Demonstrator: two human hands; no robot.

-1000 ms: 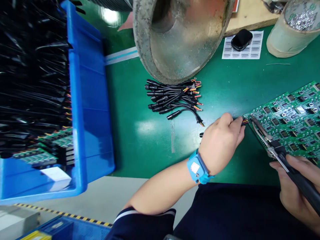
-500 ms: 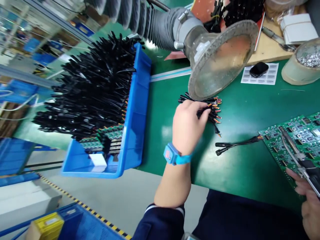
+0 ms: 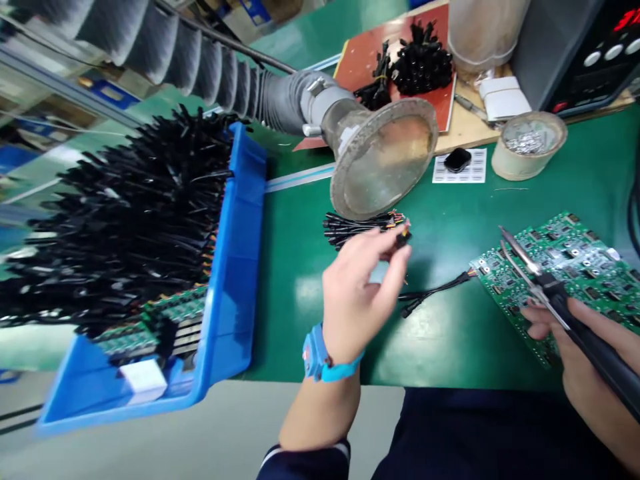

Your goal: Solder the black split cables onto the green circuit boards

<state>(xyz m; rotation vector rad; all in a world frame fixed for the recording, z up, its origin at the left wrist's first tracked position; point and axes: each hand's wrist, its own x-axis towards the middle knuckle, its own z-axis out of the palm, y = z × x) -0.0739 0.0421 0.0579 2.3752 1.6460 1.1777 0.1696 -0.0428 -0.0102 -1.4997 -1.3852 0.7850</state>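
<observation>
At a green bench [image 3: 300, 320], a left hand [image 3: 355, 287] pinches a cable [image 3: 403, 238] beside a pile [image 3: 343, 227], thumb and fingers nearly closed near its coloured wires, perhaps for control. A right hand [image 3: 585, 360] wraps an iron [image 3: 553, 287] by its handle, apparently to spare skin from the metal tip above a board [image 3: 560, 253]; another cable [image 3: 440, 288] meets its corner. A blue bin [image 3: 240, 267] holds black leads [image 3: 125, 220] and green panels [image 3: 180, 303]; a cup [image 3: 520, 163], silvery scraps [image 3: 533, 141].

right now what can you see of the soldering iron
The soldering iron has a black handle and a metal barrel narrowing to a dark tip, with a thin metal tube running alongside. The right hand grips it at a slant, tip pointing up and left, over the green circuit board panel; contact there is unclear.
</observation>
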